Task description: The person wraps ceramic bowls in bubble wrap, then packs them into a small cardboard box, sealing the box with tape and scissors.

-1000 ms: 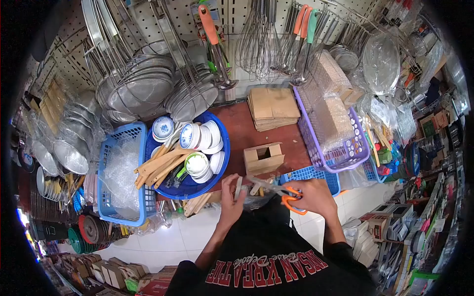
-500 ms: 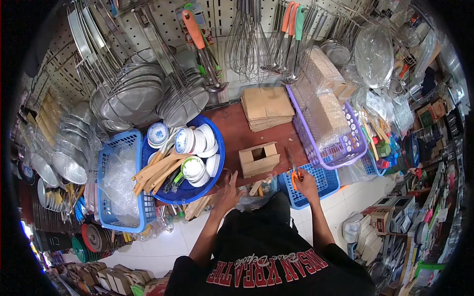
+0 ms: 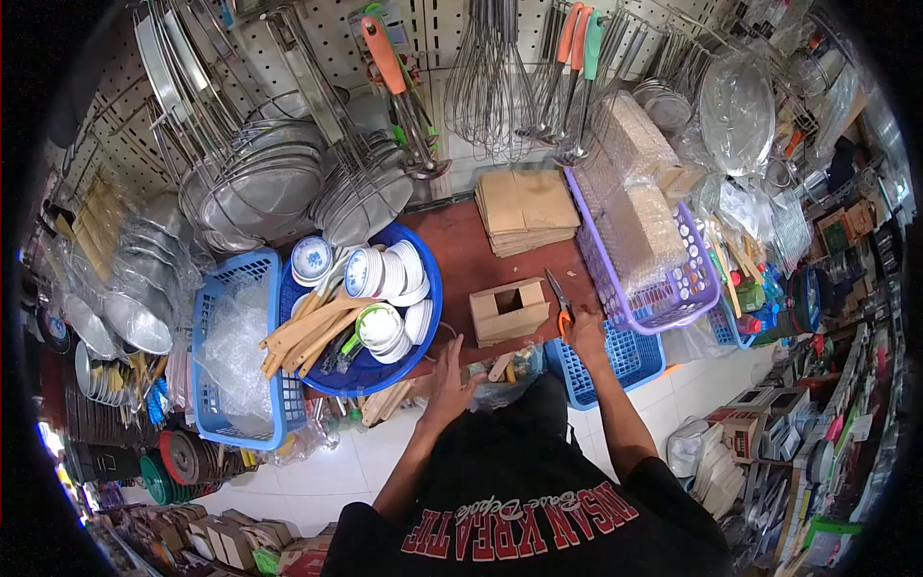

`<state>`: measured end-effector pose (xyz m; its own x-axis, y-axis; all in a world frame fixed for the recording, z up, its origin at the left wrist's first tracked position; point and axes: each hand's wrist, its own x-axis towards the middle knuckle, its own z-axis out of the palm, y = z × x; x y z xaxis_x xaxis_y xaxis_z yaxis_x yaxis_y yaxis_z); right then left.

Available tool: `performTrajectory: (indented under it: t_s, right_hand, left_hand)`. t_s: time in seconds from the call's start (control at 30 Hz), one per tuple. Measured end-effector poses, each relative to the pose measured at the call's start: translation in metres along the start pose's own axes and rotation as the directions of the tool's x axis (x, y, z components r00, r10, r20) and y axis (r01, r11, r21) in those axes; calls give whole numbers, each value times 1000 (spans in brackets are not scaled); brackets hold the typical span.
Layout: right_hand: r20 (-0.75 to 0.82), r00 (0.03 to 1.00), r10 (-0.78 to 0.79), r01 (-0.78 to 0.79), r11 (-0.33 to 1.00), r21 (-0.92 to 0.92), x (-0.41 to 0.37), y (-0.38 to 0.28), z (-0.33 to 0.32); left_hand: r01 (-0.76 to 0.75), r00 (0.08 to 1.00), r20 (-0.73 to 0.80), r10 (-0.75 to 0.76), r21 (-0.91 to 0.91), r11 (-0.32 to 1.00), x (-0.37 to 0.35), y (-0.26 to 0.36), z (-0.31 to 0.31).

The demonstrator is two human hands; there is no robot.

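In the head view, my right hand (image 3: pixel 586 338) is closed around the orange handles of a pair of scissors (image 3: pixel 558 294). Their blades point away from me, over the red-brown tabletop just right of a small open cardboard box (image 3: pixel 510 313). The box has a dark opening in its upper face. My left hand (image 3: pixel 450 387) is empty with fingers apart, near the table's front edge, between the box and a round blue basin (image 3: pixel 435 332). That basin holds small white bowls (image 3: pixel 383 329), some blue-patterned, and several wooden utensils (image 3: pixel 306 338).
Flat brown cardboard pieces (image 3: pixel 527 213) lie stacked behind the box. A purple basket (image 3: pixel 642 315) with bubble-wrapped boxes stands at right, a blue basket (image 3: pixel 630 354) below it. Another blue basket (image 3: pixel 213 413) holds bubble wrap at left. Strainers (image 3: pixel 269 192) and whisks (image 3: pixel 488 106) hang at the back.
My right hand has moved slightly left and forward with the scissors, bringing them down beside the box. My left hand has shifted slightly right and toward me.
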<state>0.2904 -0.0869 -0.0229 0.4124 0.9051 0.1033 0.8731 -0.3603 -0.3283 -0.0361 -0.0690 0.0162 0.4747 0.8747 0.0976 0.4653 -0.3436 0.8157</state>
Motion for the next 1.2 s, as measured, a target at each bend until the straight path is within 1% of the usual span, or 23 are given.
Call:
performTrajectory:
  t_s: [0.07, 0.13, 0.17, 0.23, 0.27, 0.37, 0.43, 0.47, 0.57, 0.6, 0.73, 0.83, 1.1, 1.2]
  right_hand:
    - [-106, 991, -86, 82, 996, -35, -1, 1, 6]
    - [-197, 964, -177, 176, 984, -21, -2, 1, 9]
    - [-243, 945, -221, 224, 975, -18, -2, 1, 10]
    - [-164, 982, -98, 112, 991, 77, -10, -18, -17]
    - [-120, 992, -40, 55, 991, 121, -14, -31, -35]
    - [-80, 994, -69, 95, 917, 387, -30, -55, -69]
    - [62, 990, -124, 69, 825, 560, -46, -77, -98]
    - [127, 979, -161, 43, 769, 638, -53, -87, -109]
    - [99, 952, -289, 125, 664, 737, -70, -106, -127]
    - [149, 950, -274, 74, 664, 744, -74, -110, -131]
    - [115, 949, -295, 121, 674, 729, -79, -126, -148]
    - [91, 945, -314, 156, 676, 720, -79, -129, -150]
    - [46, 934, -353, 215, 663, 717, -77, -124, -141]
    - [71, 952, -296, 145, 647, 749, -78, -124, -141]
  left_hand:
    - [37, 999, -19, -40, -131, 991, -3, 9, 1]
    - [90, 995, -11, -97, -283, 955, -6, 17, 3]
    - [101, 994, -5, -109, -329, 939, -7, 21, 3]
    - [124, 991, 4, -134, -415, 901, -6, 36, -1]
    - [130, 990, 6, -141, -427, 895, -6, 43, -5]
    - [154, 986, 13, -166, -457, 876, -2, 61, -16]
    - [179, 982, 26, -189, -469, 865, 1, 71, -20]
    - [169, 984, 31, -175, -462, 871, 2, 76, -22]
    - [138, 990, 38, -135, -424, 895, 4, 90, -30]
    - [124, 992, 35, -120, -402, 907, 5, 95, -33]
    - [33, 999, 15, -30, -326, 945, 7, 107, -38]
    - [41, 999, 44, -30, -280, 959, 5, 108, -36]
    - [52, 997, 68, -35, -266, 963, 3, 114, -37]
    - [44, 998, 63, -31, -215, 976, 4, 107, -34]
